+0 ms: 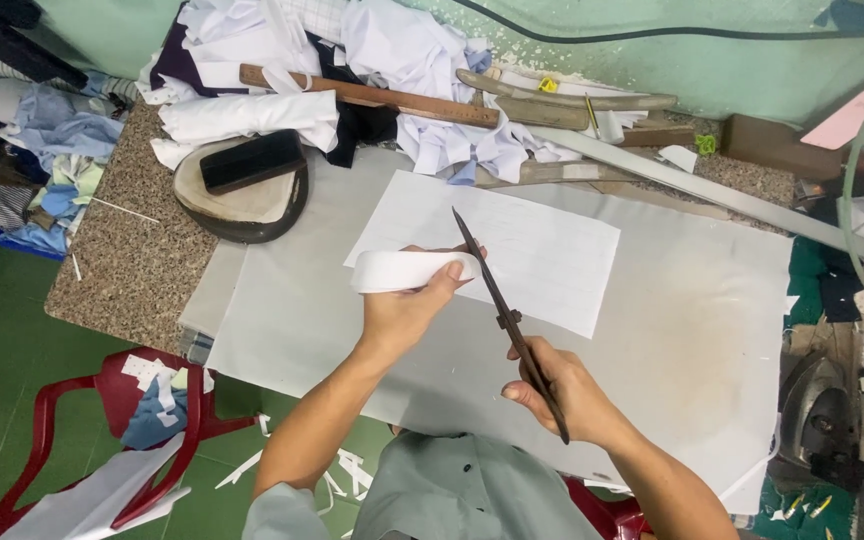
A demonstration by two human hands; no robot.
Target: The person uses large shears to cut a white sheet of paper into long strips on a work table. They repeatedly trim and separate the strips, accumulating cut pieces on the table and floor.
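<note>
Scissors [507,322], long and dark, sit in the right hand [562,385], which is clenched around the handles near the table's front edge. The blades run up and to the left, their tip reaching over a white sheet [542,255] that lies flat on the table [692,330]. The blades look nearly together; whether they bite into anything I cannot tell.

The left hand [407,305] grips a folded white strip [402,270], thumb on top and fingers underneath, holding it above the table just left of the blades. The strip's right end touches or comes very close to the blade's upper part, over the sheet's lower left edge.

The table is covered with a pale cloth, stained brownish toward the right. Behind the sheet lie a wooden ruler [372,97], two grey curved sticks [572,98] and a heap of white and dark cloth [352,60]. At the back left a dark block [250,160] rests on an oval pad [242,195]. A long pale bar [712,190] slants along the far right. An iron [822,420] stands at the right edge. A red chair [102,440] with scraps is on the green floor at lower left.
</note>
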